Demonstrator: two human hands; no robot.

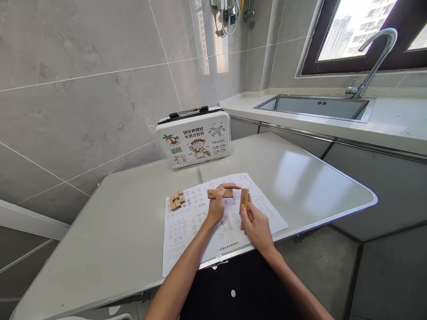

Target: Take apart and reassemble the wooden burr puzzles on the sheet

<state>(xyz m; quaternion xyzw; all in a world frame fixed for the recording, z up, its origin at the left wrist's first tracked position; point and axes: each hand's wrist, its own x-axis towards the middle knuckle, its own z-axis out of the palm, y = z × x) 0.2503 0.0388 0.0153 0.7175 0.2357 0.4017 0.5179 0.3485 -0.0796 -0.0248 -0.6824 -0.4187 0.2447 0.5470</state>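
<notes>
My left hand [216, 206] is closed round a long wooden puzzle bar [220, 193], held flat above a printed instruction sheet [187, 231]. My right hand [255, 224] grips a second wooden piece [244, 198], held upright just to the right of the bar. The two pieces are close together but apart. A small cluster of assembled wooden blocks [176, 200] rests on the sheet's far left corner, left of my left hand. The sheet lies on a grey folding table [126, 231].
A white printed carry case [193, 140] stands at the table's far edge against the tiled wall. To the right, a counter holds a steel sink [316, 106] with a tall tap [375, 60] under a window. The table's rounded right edge [373, 200] borders a floor gap.
</notes>
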